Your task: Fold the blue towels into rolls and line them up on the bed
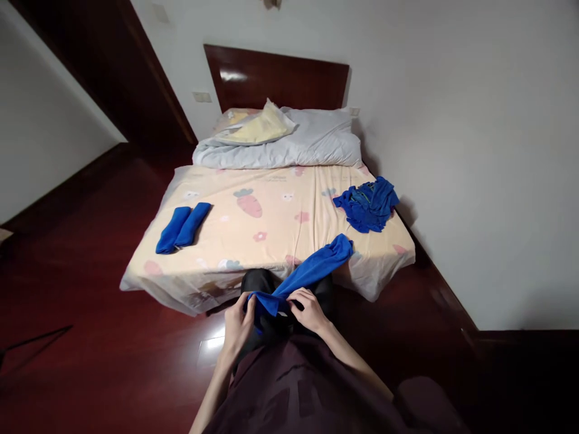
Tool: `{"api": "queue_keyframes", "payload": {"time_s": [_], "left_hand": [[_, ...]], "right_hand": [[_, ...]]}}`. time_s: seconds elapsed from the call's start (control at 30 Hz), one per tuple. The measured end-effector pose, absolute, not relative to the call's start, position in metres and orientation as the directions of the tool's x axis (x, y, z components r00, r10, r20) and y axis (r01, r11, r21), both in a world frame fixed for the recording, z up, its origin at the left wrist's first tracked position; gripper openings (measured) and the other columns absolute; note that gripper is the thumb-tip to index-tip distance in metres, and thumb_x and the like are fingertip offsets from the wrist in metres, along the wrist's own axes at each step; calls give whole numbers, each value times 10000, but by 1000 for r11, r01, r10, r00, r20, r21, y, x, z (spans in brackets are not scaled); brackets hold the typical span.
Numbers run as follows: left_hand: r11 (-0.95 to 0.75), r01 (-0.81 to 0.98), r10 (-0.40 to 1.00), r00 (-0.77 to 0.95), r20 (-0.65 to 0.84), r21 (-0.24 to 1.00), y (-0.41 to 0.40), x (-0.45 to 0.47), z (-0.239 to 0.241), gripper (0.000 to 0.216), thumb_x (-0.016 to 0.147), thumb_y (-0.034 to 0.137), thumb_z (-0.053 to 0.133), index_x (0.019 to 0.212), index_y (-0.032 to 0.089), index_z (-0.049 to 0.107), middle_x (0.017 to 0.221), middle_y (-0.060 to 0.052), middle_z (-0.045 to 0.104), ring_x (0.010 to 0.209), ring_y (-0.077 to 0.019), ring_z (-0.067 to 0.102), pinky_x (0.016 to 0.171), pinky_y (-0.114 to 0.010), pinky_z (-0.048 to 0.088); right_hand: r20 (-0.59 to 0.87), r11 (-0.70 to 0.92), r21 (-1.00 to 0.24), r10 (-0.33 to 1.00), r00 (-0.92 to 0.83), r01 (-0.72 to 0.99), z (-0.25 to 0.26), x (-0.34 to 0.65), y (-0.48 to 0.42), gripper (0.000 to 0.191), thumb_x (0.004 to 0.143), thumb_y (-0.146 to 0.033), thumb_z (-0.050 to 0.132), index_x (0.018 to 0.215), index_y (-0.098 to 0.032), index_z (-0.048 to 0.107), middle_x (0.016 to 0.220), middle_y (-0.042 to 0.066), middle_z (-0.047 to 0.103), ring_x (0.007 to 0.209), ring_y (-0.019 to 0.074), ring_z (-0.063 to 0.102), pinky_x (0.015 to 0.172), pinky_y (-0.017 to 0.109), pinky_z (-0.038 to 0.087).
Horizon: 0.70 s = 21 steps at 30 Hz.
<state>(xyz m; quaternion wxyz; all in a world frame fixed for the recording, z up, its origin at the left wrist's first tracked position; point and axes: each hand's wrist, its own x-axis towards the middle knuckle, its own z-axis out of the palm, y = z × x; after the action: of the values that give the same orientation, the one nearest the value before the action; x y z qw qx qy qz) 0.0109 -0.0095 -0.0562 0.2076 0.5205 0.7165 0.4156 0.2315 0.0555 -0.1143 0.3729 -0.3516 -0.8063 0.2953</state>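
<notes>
My left hand (239, 325) and my right hand (308, 309) both pinch the near end of a long blue cloth (312, 269). Its far end rests on the foot of the bed (271, 241). Two rolled blue cloths (183, 227) lie side by side on the bed's left part. A loose heap of blue cloths (368, 205) sits near the bed's right edge.
A grey duvet (289, 147) and a yellow pillow (256, 126) lie against the dark wooden headboard (275, 75). The bed stands against a white wall (474, 150) on the right. Dark red wooden floor (81, 313) spreads to the left.
</notes>
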Motion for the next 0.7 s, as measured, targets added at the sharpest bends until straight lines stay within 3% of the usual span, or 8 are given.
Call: {"api": "queue_keyframes", "payload": {"time_s": [0.03,0.17,0.3,0.47,0.53,0.7], "left_hand": [[125,560,912,-390,128,819,-17,8,-57,444,979,553,474,945,186,721,660,-5,690,568,-163,627,572,-236,449],[108,531,896,-419,149,840,-40,4,-57,413,972,545,518,928,192,729,773,-27,755,664,-170,689,640,-232,491],[68,549,816,-511,270,833,-51,-2,-54,348,968,487,548,935,193,733,813,-38,771,678,-170,699,650,-237,511],[-4,526,746,-565,353,850,-45,-21,-50,276,988,361,489,1031,198,708,978,-65,778,897,-195,740,832,-284,565],[-44,518,822,-467,326,854,-41,-27,-44,269,976,322,477,1061,196,699,997,-71,762,928,-199,732,863,-303,569],[-165,552,978,-18,209,817,-34,-26,-21,328,923,312,583,1196,216,739,1030,-76,756,954,-214,727,878,-330,585]], "right_hand": [[375,586,-741,767,-521,328,-114,229,49,199,928,-115,647,1072,-225,729,1071,53,763,1046,213,695,984,380,545],[283,609,-676,734,-617,415,-121,219,35,598,780,-126,792,1351,-242,657,1416,105,650,1305,293,601,1115,471,486],[340,590,-676,781,-524,442,-129,212,36,484,806,15,624,1201,-237,746,1229,77,755,1155,264,684,1062,467,519],[440,594,-729,787,-431,340,-101,221,43,390,941,-53,508,1167,-235,768,1074,55,809,983,219,763,924,363,601],[466,620,-714,767,-441,324,-82,225,43,369,964,-81,502,1174,-232,765,1060,53,813,965,211,777,896,329,615],[458,643,-698,739,-495,314,-48,220,45,318,986,-122,517,1147,-221,774,1013,57,817,903,208,787,849,298,620]]}}
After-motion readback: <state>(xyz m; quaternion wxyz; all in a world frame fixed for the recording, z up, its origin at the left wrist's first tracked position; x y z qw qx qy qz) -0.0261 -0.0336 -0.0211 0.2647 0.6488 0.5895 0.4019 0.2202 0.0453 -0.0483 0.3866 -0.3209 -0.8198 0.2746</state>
